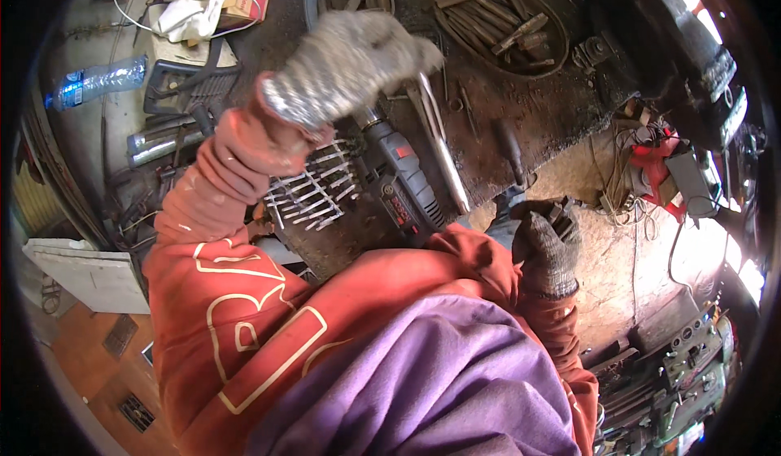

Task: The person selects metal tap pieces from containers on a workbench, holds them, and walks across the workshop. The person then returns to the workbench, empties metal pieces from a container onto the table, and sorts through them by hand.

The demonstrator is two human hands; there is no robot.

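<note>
My left hand, in a grey knitted glove, is raised over the workbench. Its fingers look closed and slightly blurred; whatever may be in them is hidden. Just below its fingertips a shiny slotted metal tube slants toward me; I cannot tell whether they touch. Beside the tube lies a dark power drill, and left of it a grid of short metal rods. My right hand, also gloved, is low at the bench's right edge, closed around small dark metal pieces.
A round tray of metal strips and another container stand at the back. At left are a plastic bottle and a black slotted case. A dark-handled tool lies near the right edge. Red equipment with cables stands at right.
</note>
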